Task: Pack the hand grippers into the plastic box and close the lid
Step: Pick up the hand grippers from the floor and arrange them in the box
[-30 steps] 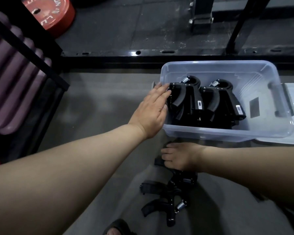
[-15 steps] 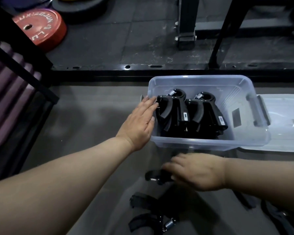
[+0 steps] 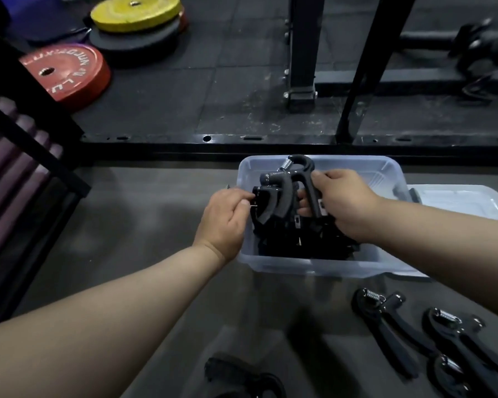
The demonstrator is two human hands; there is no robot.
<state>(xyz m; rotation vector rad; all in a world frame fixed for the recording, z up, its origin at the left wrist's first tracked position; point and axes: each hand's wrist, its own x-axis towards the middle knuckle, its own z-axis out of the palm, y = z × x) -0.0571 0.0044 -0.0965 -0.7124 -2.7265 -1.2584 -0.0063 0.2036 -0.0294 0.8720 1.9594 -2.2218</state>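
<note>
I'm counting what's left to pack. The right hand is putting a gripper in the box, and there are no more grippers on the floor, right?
Not quite. The right hand does hold a gripper over the box, but the head view shows more grippers on the floor, so packing isn't finished.

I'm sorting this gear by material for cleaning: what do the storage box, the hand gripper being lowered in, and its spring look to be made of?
Plastic box: translucent, bluish plastic; the dark grippers show through its front wall. Hand gripper in the right hand: matte black body, probably moulded plastic, perhaps rubber-coated on the handles. Spring: bright coiled metal, likely steel, by its silvery glint.
</note>
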